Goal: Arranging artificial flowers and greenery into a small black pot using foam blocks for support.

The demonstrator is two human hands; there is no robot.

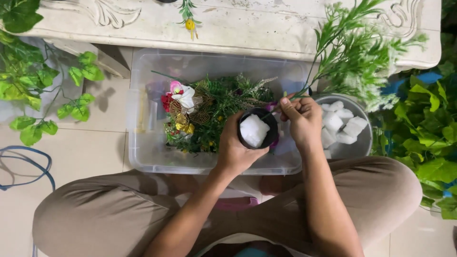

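The scene is evenly and softly lit, bright without being harsh, with light falling mostly from above. Soft shadows lie on the tiled floor (102, 143) under the leafy vine (43, 90) and below the table edge (228, 45). The clear plastic bin (143, 157) shows mild sheen on its rim (no strong glare). The white foam block (253, 130) is close to washed out. Focus is fairly sharp in the centre; the green leaves (428, 143) at the right edge look softer and slightly stretched.

Two hands at work — left hand (233, 147), right hand (302, 119). One black pot (273, 126), one clear plastic bin (143, 157), one metal bowl (362, 143) — about six white foam blocks (354, 126) inside.
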